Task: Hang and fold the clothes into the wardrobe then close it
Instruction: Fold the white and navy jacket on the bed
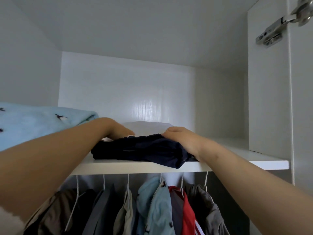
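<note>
A folded dark navy garment (142, 150) lies on the white upper shelf (254, 162) of the wardrobe, one corner hanging slightly over the front edge. My left hand (116, 128) rests on its far left side with the fingers laid flat. On the garment's right end sits my right hand (183, 139), fingers bent down over the fabric. Behind the navy garment lies a folded white piece (149, 127).
A light blue blanket (33, 122) with small dark marks fills the shelf's left part. Below the shelf several garments hang on white hangers, among them a light blue jacket (157, 206) and a red one (188, 216). A metal hinge (271, 33) shows at the upper right.
</note>
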{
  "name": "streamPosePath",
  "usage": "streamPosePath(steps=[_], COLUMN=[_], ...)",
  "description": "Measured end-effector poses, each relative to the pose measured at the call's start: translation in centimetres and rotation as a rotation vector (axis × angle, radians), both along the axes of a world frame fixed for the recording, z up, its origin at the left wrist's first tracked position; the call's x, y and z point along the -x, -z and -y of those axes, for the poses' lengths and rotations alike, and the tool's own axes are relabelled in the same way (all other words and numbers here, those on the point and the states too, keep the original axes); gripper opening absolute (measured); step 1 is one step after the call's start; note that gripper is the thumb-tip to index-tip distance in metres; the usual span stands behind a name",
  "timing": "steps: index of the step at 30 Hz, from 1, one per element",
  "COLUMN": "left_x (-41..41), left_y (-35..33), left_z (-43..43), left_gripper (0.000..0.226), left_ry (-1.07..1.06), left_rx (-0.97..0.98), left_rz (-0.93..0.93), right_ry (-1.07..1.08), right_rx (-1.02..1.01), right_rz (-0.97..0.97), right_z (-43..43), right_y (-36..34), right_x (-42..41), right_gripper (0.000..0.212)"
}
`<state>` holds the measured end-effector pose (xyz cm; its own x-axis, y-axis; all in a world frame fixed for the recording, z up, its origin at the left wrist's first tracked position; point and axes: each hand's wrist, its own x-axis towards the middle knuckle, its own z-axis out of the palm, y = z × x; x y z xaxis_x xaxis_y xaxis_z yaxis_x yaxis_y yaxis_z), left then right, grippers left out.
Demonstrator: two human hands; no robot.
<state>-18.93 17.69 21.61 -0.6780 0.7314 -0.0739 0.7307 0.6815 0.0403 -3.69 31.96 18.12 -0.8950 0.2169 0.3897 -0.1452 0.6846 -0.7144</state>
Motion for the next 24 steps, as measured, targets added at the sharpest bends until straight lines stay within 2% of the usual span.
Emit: streamPosePath(steps=[1, 3, 4, 8, 12, 14, 16, 18, 19, 21, 23, 24], left_x=[-0.3, -0.9, -1.3, -2.0, -1.9, -1.7, -1.8, -1.1, -0.7, 0.0, 0.4, 0.6], left_y=[-0.5, -1.1, -1.0, 1.4, 2.7, 3.0, 2.9, 2.9, 2.9, 2.8, 2.7, 2.6], left_z=[0.4, 1.6, 2.3, 4.8, 6.4, 6.5, 6.6, 6.7, 6.8, 7.0, 6.9, 6.8], left_gripper=[0.04, 0.034, 0.03, 0.044, 0.042, 0.044, 0.045, 0.045, 0.045, 0.049, 0.054, 0.056], left_ry=[-0.018, 0.029, 0.058, -0.011, -0.042, -0.056, -0.059, -0.107, -0.151, -0.242, -0.289, -0.289], left_rx=[-0.077, -0.316, -0.368, -0.223, -0.195, -0.218, -0.243, -0.28, -0.271, -0.18, -0.071, -0.059], left_rz=[0.0, 0.139, 0.159, -0.103, -0.258, -0.264, -0.372, -0.561, -0.594, -0.479, -0.337, -0.29], right_ry=[-0.008, -0.023, -0.024, 0.01, 0.026, -0.021, -0.059, -0.005, 0.06, 0.08, -0.065, -0.102], right_rx=[-0.033, -0.072, -0.08, -0.254, -0.39, -0.367, -0.313, -0.344, -0.372, -0.314, -0.186, -0.2], right_rz=[0.017, 0.05, 0.064, 0.11, 0.148, 0.161, 0.168, 0.084, -0.002, -0.097, 0.036, 0.121], right_z=[0.4, 1.1, 1.5, 3.7, 5.0, 4.8, 4.6, 4.5, 4.5, 4.8, 5.2, 5.4], right_y=[-0.1, -0.3, -0.4, -0.7, -1.1, -1.2, -1.2, -1.1, -1.0, -1.0, -1.0, -0.9], right_x=[0.5, 1.7, 2.3, 5.6, 7.9, 7.9, 7.7, 7.8, 7.9, 8.0, 7.9, 7.6], right_gripper=[0.034, 0.03, 0.028, 0.027, 0.019, 0.022, 0.022, 0.019, 0.017, 0.019, 0.027, 0.029])
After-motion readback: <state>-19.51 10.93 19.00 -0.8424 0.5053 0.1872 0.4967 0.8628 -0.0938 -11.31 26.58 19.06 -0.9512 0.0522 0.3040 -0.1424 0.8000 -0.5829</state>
